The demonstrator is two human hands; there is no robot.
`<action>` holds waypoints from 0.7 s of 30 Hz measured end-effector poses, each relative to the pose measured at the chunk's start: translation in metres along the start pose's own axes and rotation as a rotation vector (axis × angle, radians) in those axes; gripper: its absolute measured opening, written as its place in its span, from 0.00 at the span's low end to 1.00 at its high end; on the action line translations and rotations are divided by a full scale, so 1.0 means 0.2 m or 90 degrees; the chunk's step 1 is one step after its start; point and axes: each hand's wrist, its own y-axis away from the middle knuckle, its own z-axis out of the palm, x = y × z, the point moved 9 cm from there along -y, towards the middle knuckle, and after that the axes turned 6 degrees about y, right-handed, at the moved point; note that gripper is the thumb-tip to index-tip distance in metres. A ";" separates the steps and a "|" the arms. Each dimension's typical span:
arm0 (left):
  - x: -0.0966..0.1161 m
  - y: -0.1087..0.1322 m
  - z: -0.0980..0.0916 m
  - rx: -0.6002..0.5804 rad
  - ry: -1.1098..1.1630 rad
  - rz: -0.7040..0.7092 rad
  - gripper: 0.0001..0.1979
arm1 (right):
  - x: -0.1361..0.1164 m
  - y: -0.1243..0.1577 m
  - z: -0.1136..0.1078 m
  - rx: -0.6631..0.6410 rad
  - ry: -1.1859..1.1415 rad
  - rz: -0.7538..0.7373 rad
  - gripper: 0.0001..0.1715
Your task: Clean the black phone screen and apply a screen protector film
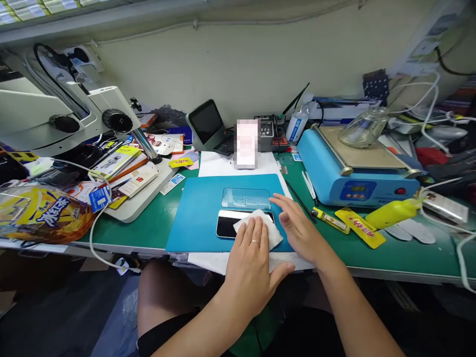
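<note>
Left hand (251, 267) flat on a white cloth (260, 225) over a phone (226, 224): a screen-wiping step, by appearance.
Fingers straight and close together, pressing rather than gripping; phone under the fingertips on the blue mat (193, 218). Right hand (297, 225), fingers also flat and holding nothing, steadies just beside the phone's end. A stroke toward the bare end calls for even pressure.

snack bag (40, 213): white Chinese characters, unclear | blue heater display (359, 189): digits unreadable | nothing else legible
</note>
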 end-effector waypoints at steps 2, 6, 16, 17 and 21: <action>0.01 0.05 -0.01 0.003 -0.005 0.018 0.43 | 0.00 0.00 0.00 -0.003 -0.001 0.003 0.44; -0.02 0.00 0.01 -0.017 -0.004 0.029 0.43 | 0.01 0.01 0.01 -0.003 -0.011 0.006 0.44; 0.04 0.05 0.02 -0.011 0.022 0.047 0.43 | 0.02 0.01 0.01 -0.012 -0.012 0.015 0.43; 0.05 0.07 0.01 -0.014 0.023 0.055 0.42 | 0.02 0.01 0.02 -0.016 -0.011 0.015 0.42; 0.04 0.02 0.01 -0.029 0.049 0.057 0.41 | 0.03 0.01 0.02 -0.016 -0.017 0.017 0.42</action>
